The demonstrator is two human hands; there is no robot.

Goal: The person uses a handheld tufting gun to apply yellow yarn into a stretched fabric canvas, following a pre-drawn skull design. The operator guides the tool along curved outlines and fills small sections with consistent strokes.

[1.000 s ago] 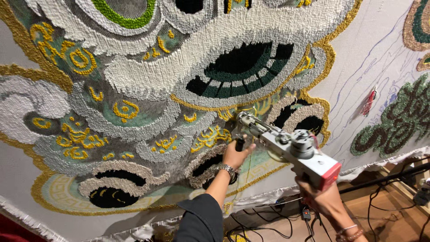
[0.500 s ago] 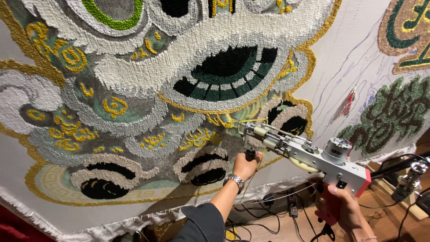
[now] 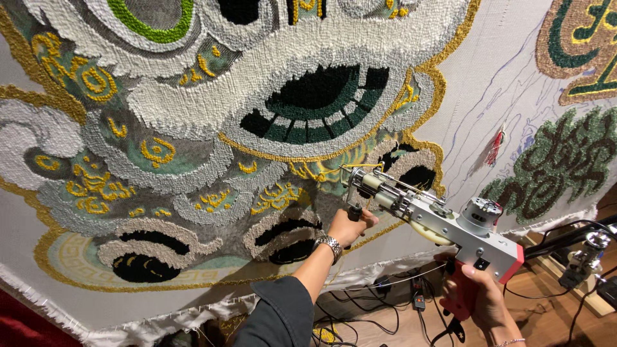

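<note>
A tufting gun (image 3: 443, 222), grey metal with a red rear and red grip, points its needle end at a large tufted rug (image 3: 257, 128) stretched on a frame. My left hand (image 3: 349, 226), a metal watch on its wrist, grips the gun's black front handle close to the cloth. My right hand (image 3: 479, 299) holds the red pistol grip at lower right. Yellow yarn runs into the gun's tip, which sits beside a gold outline and a black patch of pile.
White backing cloth (image 3: 508, 83) with blue drawn lines lies right of the tufted area, with a red tassel (image 3: 495, 149) and green-brown tufted shapes (image 3: 565, 160). Black cables (image 3: 392, 289) trail over the wooden floor (image 3: 546, 302) below. A metal clamp (image 3: 588, 254) stands at right.
The gun and both hands have shifted right and slightly down along the rug's lower edge. The view has swung with them.
</note>
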